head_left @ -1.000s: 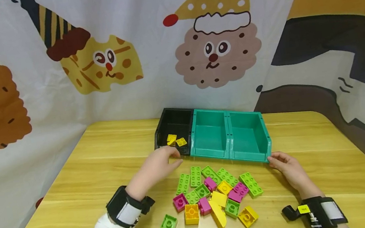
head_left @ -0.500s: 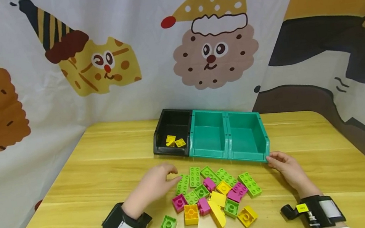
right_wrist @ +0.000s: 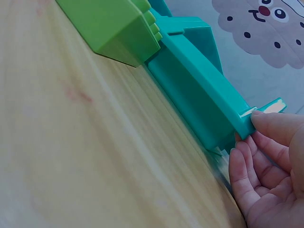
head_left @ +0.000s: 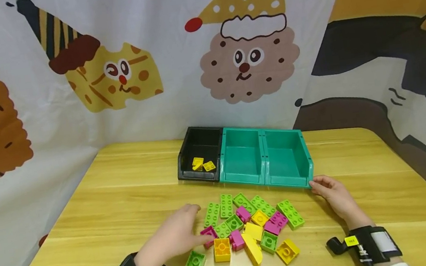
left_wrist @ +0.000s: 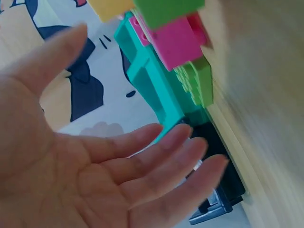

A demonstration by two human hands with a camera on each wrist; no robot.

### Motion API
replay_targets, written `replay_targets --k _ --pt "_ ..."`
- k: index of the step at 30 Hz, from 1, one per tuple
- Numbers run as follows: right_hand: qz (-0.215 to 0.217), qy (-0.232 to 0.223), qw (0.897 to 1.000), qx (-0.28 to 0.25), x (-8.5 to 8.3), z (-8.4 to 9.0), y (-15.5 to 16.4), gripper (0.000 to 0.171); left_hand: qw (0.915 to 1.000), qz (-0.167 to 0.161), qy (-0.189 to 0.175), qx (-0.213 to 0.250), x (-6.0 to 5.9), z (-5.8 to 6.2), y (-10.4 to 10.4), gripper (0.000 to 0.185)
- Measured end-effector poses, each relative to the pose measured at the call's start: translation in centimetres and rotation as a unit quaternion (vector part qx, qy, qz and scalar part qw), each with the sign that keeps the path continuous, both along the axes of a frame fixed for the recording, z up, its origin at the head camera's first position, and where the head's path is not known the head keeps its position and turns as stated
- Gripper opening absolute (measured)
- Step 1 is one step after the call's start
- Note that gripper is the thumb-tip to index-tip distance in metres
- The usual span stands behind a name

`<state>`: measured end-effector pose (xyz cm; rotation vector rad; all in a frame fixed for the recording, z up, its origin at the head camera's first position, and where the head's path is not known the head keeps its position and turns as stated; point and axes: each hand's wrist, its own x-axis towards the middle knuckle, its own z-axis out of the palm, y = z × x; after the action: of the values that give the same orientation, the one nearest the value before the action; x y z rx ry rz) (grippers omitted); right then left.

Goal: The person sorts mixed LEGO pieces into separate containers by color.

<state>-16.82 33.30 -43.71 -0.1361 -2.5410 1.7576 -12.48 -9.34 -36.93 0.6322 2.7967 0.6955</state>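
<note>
My left hand (head_left: 171, 235) hovers at the left edge of a heap of toy building bricks. Its fingers are spread and relaxed, and the palm (left_wrist: 95, 185) holds nothing in the left wrist view. The thumb overlaps a magenta brick (head_left: 210, 230) in the head view, while a small green brick (head_left: 195, 262) lies just below it. My right hand (head_left: 336, 197) pinches the front right corner of the right teal bin (head_left: 287, 159). In the right wrist view the thumb presses the bin's rim (right_wrist: 240, 118) from above, with the fingers curled underneath.
A black bin (head_left: 203, 141) with a few yellow bricks (head_left: 209, 166) adjoins the middle teal bin (head_left: 241, 151). Green, magenta and yellow bricks, among them a long green brick (head_left: 290, 214) and a curved yellow piece (head_left: 253, 250), lie before the bins. A printed cloth (head_left: 177, 110) hangs behind.
My left hand has drawn back from the black bin's front, down and left to the near-left side of the bricks. The right hand keeps its grip on the teal bin's corner.
</note>
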Motion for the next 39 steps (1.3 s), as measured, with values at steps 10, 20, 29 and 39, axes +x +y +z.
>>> replay_targets --k 10,20,29,39 --pt "0.004 0.001 1.0 0.004 0.0 0.0 0.1 0.029 0.9899 -0.074 -0.075 -0.095 2.4 -0.1 -0.9 0.104" --pt "0.003 0.001 1.0 0.01 -0.1 -0.4 0.1 0.033 0.9845 -0.081 -0.089 -0.127 2.4 -0.9 -0.7 0.088" --pt "0.001 0.0 1.0 0.009 0.1 0.1 0.0 0.031 0.9858 -0.095 -0.066 -0.122 2.2 -0.9 -0.3 0.06" --pt "0.0 0.001 1.0 0.006 0.1 -0.1 0.0 0.032 0.9913 -0.103 -0.054 -0.062 2.1 -0.5 -1.2 0.034"
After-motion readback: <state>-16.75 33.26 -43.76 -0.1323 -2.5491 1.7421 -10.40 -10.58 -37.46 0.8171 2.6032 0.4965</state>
